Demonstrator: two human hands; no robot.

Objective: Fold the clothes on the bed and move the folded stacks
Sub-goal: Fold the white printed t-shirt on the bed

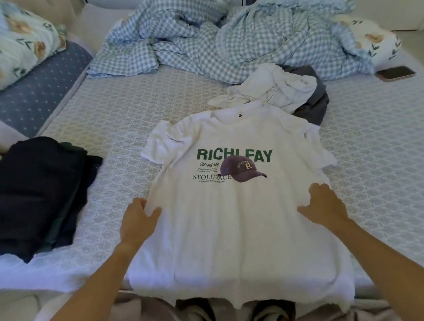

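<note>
Patterned mattress (pixel 371 164) bears white T-shirt (pixel 231 226), dark folded stack (pixel 26 193).

We have one view only, a wide-angle camera worn on the head; it looks forward and steeply down over the bed (pixel 369 153), near enough that both forearms enter from the bottom edge; the far wall sits along the top; the frame's edges curve; no second view shares this scene.

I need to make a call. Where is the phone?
The phone lies on the bed's far right in the head view, beside the gingham duvet, right of the unfolded clothes pile.
</note>
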